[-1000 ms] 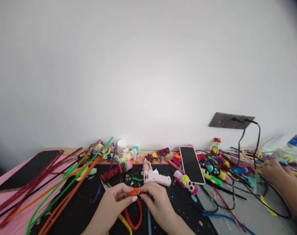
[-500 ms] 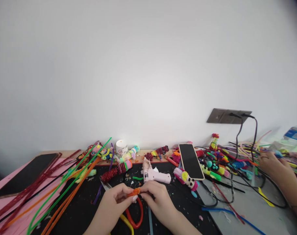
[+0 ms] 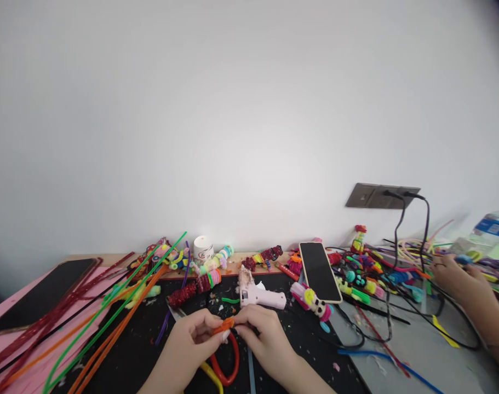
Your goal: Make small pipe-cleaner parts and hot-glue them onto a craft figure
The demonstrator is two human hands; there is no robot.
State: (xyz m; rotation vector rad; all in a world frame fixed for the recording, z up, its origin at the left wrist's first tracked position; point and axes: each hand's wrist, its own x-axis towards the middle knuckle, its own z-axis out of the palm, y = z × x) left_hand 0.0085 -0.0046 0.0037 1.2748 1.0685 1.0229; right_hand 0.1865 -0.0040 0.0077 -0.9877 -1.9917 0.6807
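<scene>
Between my two hands is a small piece of orange pipe cleaner (image 3: 223, 326), bent or coiled short. My left hand (image 3: 191, 342) pinches it from the left, thumb and fingers closed. On the other end, the fingertips of my right hand (image 3: 262, 340) press together around it. Below the hands lie scissors (image 3: 231, 364) with red and yellow handles, partly hidden by my left hand. Just beyond sits a pale pink glue gun (image 3: 263, 296), its nozzle coated with residue. A dark red and pink pipe cleaner figure (image 3: 194, 288) lies to its left.
Long pipe cleaners (image 3: 121, 323) cross the left side over pink paper (image 3: 31, 358) and a dark phone (image 3: 44, 293). A white phone (image 3: 320, 272) and finished figures (image 3: 313, 302) lie right of the glue gun. Black cables run from a wall socket (image 3: 380, 196). Another person's hand (image 3: 458, 279) works at right.
My hands stay nearly in place, with the orange piece turned slightly between the fingers. The whole view has shifted a little. At right, the other person's hand has moved slightly.
</scene>
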